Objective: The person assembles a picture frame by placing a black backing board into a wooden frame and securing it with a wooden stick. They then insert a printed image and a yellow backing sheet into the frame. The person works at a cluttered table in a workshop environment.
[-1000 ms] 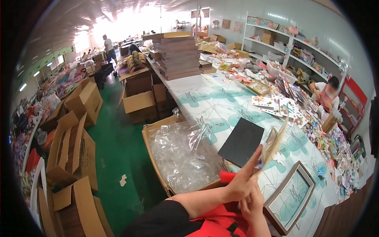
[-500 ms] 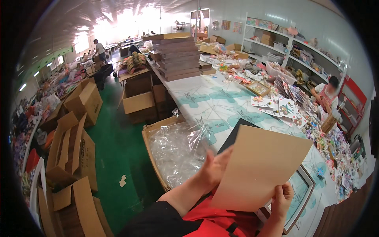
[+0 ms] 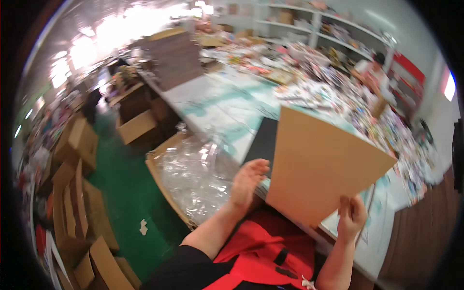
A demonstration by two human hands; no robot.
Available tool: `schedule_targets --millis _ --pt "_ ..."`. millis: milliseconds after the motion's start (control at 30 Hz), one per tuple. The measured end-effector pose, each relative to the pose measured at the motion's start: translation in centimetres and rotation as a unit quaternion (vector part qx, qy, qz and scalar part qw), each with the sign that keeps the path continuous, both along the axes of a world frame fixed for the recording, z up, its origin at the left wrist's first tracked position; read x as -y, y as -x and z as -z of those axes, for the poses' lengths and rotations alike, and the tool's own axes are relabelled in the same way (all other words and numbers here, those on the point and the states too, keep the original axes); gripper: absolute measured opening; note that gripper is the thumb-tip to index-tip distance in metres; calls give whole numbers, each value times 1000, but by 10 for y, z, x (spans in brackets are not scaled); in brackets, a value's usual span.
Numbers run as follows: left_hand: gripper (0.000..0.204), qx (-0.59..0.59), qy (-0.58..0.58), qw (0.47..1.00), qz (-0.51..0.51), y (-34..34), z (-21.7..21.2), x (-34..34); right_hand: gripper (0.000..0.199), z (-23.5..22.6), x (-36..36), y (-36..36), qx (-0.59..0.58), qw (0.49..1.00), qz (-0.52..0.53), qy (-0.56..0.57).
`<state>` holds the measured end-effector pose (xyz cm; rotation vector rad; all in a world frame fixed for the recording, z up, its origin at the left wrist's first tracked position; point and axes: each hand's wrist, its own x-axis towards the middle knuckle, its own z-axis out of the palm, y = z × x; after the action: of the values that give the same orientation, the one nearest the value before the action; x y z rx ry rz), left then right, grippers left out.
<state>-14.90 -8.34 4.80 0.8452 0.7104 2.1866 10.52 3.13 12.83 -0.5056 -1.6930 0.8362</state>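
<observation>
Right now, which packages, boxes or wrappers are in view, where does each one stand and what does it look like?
Clear plastic wrappers: crumpled heap in an open carton left of the table, by the left hand.
Brown cardboard sheet: flat, plain, held at its lower edge by the right hand.
Open brown cartons: on the green floor, far left.
Stacked brown flat boxes: far table end.
</observation>
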Motion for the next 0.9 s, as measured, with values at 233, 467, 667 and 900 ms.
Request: schedule_targets --millis 233,467,667,900 --pt "33 -2 146 987 -59 -22 -12 13 13 -45 -28 -53 -19 985 148 -90" --pt "28 13 179 983 -36 -25 9 10 29 -64 -33 -142 -44 987 112 106" --pt "25 30 202 979 -11 -29 31 10 28 -15 -55 -187 10 923 22 383" --pt "22 19 264 964 -12 -26 40 13 34 54 -105 -176 -14 876 24 482"
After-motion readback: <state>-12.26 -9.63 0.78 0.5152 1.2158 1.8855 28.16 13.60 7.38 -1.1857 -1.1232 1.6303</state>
